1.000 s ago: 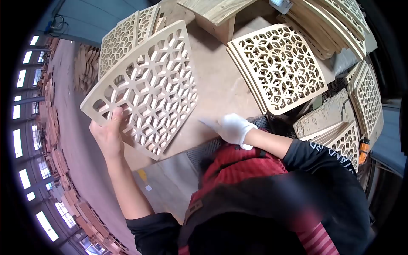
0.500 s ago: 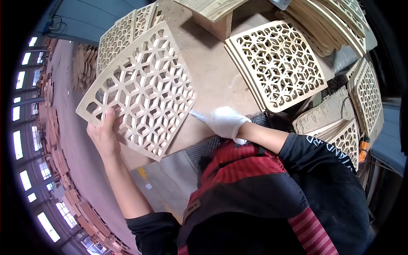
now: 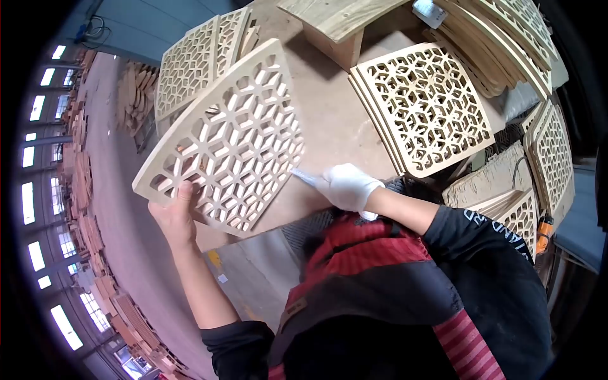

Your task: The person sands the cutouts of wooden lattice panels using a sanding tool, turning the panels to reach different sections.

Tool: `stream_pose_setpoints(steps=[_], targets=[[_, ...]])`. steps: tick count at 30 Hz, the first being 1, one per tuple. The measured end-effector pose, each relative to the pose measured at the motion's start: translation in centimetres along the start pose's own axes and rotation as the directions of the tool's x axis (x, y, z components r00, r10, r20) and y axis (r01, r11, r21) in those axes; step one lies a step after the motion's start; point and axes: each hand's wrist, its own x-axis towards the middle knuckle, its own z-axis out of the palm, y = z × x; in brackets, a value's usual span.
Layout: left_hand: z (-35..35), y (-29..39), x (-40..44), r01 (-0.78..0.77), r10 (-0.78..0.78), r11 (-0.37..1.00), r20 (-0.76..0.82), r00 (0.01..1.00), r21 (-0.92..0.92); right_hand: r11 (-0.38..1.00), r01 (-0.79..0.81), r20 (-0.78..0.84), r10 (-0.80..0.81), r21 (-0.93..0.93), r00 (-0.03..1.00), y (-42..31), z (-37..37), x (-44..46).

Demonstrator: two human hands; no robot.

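Note:
A pale wooden lattice panel (image 3: 235, 152) with a cut-out geometric pattern is held up at a tilt over the table. My bare left hand (image 3: 174, 215) grips its lower left corner, the thumb lying over the front face. On my right hand (image 3: 349, 189) is a white glove, with the fingers closed around a flat, thin, greyish strip-like tool (image 3: 306, 178). The tool's tip meets the panel's right edge, or lies just beside it; its exact kind cannot be made out.
A stack of similar panels (image 3: 423, 107) lies right of the held one. Others lean at the back left (image 3: 187, 66) and far right (image 3: 551, 155). A wooden stand (image 3: 339, 22), curved boards (image 3: 481, 60) and an orange tool (image 3: 544, 233) are around the table (image 3: 323, 120).
The whole view has shifted, so things appear slightly further right and lower. The panel's tilt has changed a little in my left hand. The tool remains at its right edge.

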Motion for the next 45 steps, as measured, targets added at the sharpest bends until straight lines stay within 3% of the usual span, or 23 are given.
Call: stream_pose_setpoints(steps=[4, 6, 8, 14, 17, 20, 28, 31, 37, 41, 44, 45], targets=[[0.4, 0.4, 0.0, -0.026, 0.027, 0.999, 0.021, 0.999, -0.026, 0.991, 0.127, -0.14, -0.13, -0.032, 0.982, -0.7, -1.3, -0.3], [0.2, 0.9, -0.1, 0.022, -0.021, 0.999, 0.039, 0.999, -0.028, 0.979, 0.047, -0.192, -0.008, 0.199, 0.981, -1.4, -2.1, -0.3], [0.5, 1.6, -0.3, 0.067, -0.064, 0.997, 0.064, 0.996, -0.041, 0.972, 0.11, -0.218, -0.064, 0.207, 0.974, -2.1, -3.8, -0.8], [0.8, 1.2, -0.2, -0.088, 0.091, 0.995, 0.063, 0.994, -0.048, 0.961, 0.275, -0.37, -0.268, -0.033, 0.889, -2.9, -5.2, -1.4], [0.7, 1.4, -0.3, -0.027, 0.032, 0.997, 0.078, 0.996, -0.068, 0.963, 0.27, -0.397, -0.249, -0.004, 0.884, -3.2, -5.4, -1.5], [0.0, 0.5, -0.1, 0.003, -0.003, 1.0, 0.062, 0.998, 0.001, 0.946, 0.148, -0.331, -0.047, 0.289, 0.942, -4.0, -6.4, -1.6], [0.6, 1.3, -0.3, -0.053, 0.057, 0.998, 0.081, 0.995, -0.045, 0.939, 0.169, -0.418, -0.03, 0.301, 0.908, -5.3, -8.2, -2.3], [0.9, 1.7, -0.4, -0.076, 0.078, 0.997, 0.083, 0.993, -0.035, 0.949, 0.217, -0.462, -0.09, 0.229, 0.882, -5.2, -8.4, -2.2], [1.5, 2.3, -0.7, -0.118, 0.118, 0.993, 0.087, 0.989, -0.007, 0.929, 0.36, -0.501, -0.353, -0.088, 0.79, -5.2, -9.1, -1.5], [1.8, 3.0, -1.2, -0.075, 0.07, 0.996, 0.106, 0.992, 0.05, 0.894, 0.377, -0.48, -0.448, -0.242, 0.754, -5.6, -10.1, -0.8], [2.0, 3.0, -1.4, -0.072, 0.067, 0.995, 0.08, 0.995, 0.068, 0.981, 0.147, -0.287, -0.106, 0.126, 0.952, -7.8, -13.0, -1.4], [2.1, 3.0, -1.4, -0.066, 0.063, 0.997, 0.067, 0.996, 0.045, 0.984, 0.165, -0.26, -0.143, 0.066, 0.955, -8.0, -13.6, -1.6]])
